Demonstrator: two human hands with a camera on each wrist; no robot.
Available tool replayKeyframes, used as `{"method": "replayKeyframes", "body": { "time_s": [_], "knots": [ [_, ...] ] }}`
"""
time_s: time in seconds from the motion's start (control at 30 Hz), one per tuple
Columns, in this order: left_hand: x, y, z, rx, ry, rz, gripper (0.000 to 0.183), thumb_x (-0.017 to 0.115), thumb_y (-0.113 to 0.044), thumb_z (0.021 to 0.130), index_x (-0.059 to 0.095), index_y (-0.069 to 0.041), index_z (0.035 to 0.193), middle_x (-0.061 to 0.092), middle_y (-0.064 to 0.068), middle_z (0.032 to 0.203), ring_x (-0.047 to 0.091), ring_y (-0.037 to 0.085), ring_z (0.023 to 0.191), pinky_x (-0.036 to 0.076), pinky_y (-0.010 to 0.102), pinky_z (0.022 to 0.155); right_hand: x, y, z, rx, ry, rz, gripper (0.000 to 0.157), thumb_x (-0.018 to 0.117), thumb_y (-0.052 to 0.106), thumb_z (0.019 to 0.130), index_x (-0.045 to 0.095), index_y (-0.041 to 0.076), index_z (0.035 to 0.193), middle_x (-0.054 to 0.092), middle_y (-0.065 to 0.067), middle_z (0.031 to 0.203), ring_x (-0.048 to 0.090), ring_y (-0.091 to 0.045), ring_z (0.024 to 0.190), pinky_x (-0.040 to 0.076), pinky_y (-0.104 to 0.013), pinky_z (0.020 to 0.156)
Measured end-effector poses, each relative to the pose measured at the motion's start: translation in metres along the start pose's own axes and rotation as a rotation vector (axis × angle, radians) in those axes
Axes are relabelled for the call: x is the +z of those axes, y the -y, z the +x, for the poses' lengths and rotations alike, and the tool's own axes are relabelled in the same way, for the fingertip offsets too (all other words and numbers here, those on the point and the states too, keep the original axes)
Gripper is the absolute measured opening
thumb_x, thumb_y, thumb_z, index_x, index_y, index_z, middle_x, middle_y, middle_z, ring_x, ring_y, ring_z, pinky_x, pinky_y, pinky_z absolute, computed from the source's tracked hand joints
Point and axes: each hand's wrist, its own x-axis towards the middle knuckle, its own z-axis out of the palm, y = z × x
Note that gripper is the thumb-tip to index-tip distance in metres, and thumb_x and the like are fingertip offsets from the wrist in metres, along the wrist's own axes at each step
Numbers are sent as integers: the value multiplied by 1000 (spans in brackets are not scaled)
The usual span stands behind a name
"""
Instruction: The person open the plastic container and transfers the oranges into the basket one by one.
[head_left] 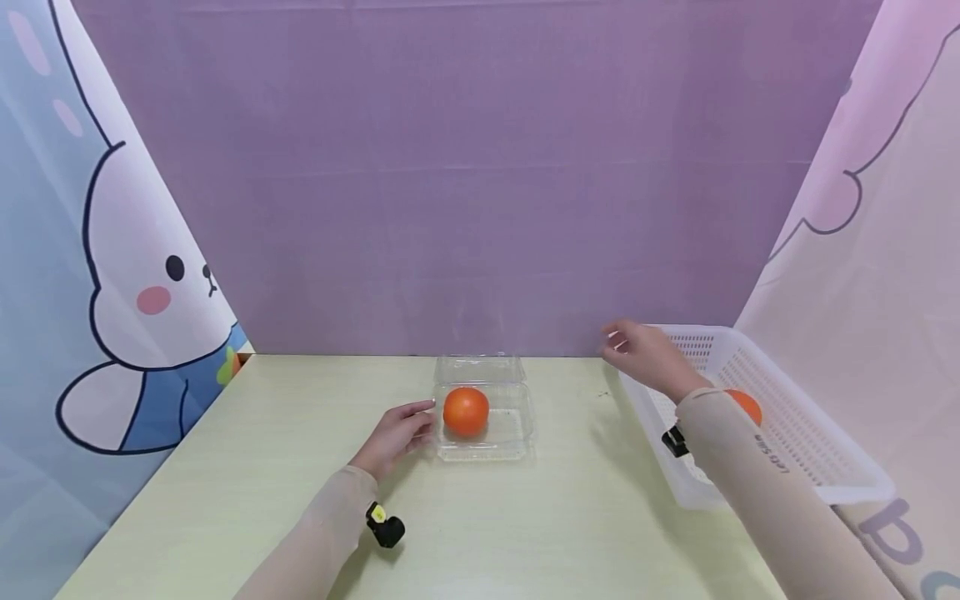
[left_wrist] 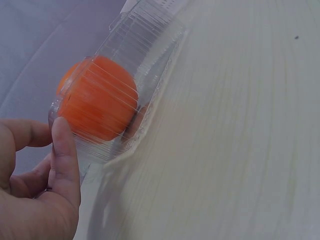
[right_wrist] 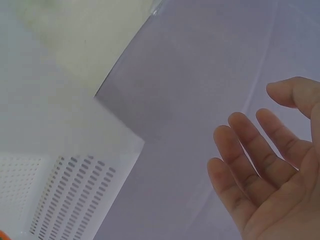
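A clear plastic clamshell box (head_left: 504, 433) lies with its lid raised at the back. One orange (head_left: 466, 412) sits in its left half. At the box's left side, my left hand (head_left: 397, 435) pinches the rim between thumb (left_wrist: 65, 160) and fingers. My right hand (head_left: 648, 358) is raised over the back left rim of a white perforated basket (head_left: 795, 400). In the right wrist view its fingers (right_wrist: 245, 155) are spread and slightly bent, holding nothing. Another orange (head_left: 745, 405) rests inside the basket, partly hidden by my right sleeve.
The basket stands at the table's right side, against a printed cloth (head_left: 885, 333). A purple cloth (head_left: 480, 183) hangs behind the pale table (head_left: 570, 517). On the left hangs a cloth with a cartoon rabbit (head_left: 150, 275).
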Motion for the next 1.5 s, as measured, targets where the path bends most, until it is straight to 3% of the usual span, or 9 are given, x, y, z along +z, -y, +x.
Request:
{"method": "replayKeyframes", "body": {
  "time_s": [0.23, 0.7, 0.93, 1.5],
  "knots": [
    [0, -1, 1, -12, 3, 7, 36, 56, -12, 91, 52, -3, 125, 52, 19, 111, 53, 22, 92, 50, 31, 81, 8, 14, 3, -19, 19, 16, 34, 57, 26, 87, 56, 10, 117, 63, -5, 98, 59, -20, 90, 50, -39, 75],
    [1, 0, -1, 3, 0, -8, 37, 56, -11, 90, 52, -1, 125, 54, 20, 108, 54, 24, 92, 51, 32, 81, 29, 36, 2, -62, 24, 55, 32, 59, 30, 85, 58, 14, 113, 64, 0, 95, 59, -15, 88, 50, -36, 75],
    [-1, 0, 1, -12, -2, 0, 37, 56, -13, 90, 52, -4, 125, 53, 18, 110, 53, 25, 95, 48, 36, 85, 44, 43, 5, -111, 11, 91, 31, 61, 28, 85, 59, 12, 112, 64, -4, 99, 60, -18, 89, 50, -35, 77],
    [-1, 0, 0, -3, -9, 5, 36, 57, -11, 90, 53, -3, 124, 55, 17, 105, 54, 23, 90, 50, 35, 83, 69, 66, 8, -147, 38, 146, 30, 63, 26, 85, 60, 13, 112, 64, -8, 103, 61, -23, 91, 50, -36, 77]
  ]
}}
